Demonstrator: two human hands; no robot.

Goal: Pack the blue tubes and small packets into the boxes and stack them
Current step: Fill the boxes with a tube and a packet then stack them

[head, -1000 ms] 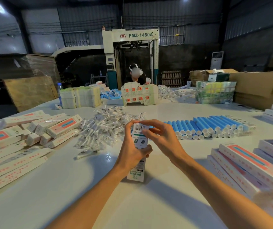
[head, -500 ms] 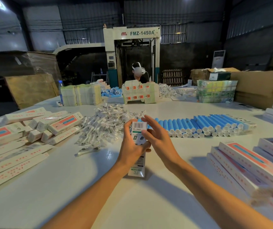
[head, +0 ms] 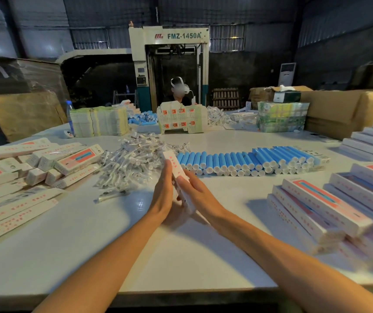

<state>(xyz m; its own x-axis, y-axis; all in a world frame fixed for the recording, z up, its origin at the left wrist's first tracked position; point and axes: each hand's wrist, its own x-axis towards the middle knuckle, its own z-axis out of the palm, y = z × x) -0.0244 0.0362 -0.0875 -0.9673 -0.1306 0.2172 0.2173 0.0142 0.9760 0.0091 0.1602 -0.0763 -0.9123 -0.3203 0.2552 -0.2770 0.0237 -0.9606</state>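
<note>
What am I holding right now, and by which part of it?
A white box, sandwiched by its lower half: left hand flat against its left side, right hand gripping its right side. Its top end sticks out free.

The white table (head: 181, 256) is lit from overhead, with a small star of glare caught near its middle, while the hall behind is left dim and murky. Soft shadows are thrown beneath the forearms and to the left of the stacked boxes (head: 316, 206) at the right edge. These are smeared by blur toward the near right corner. The box (head: 176, 170) pressed between left hand (head: 163, 193) and right hand (head: 195, 192) is slightly softened. The table's edges are bowed by the wide lens.
</note>
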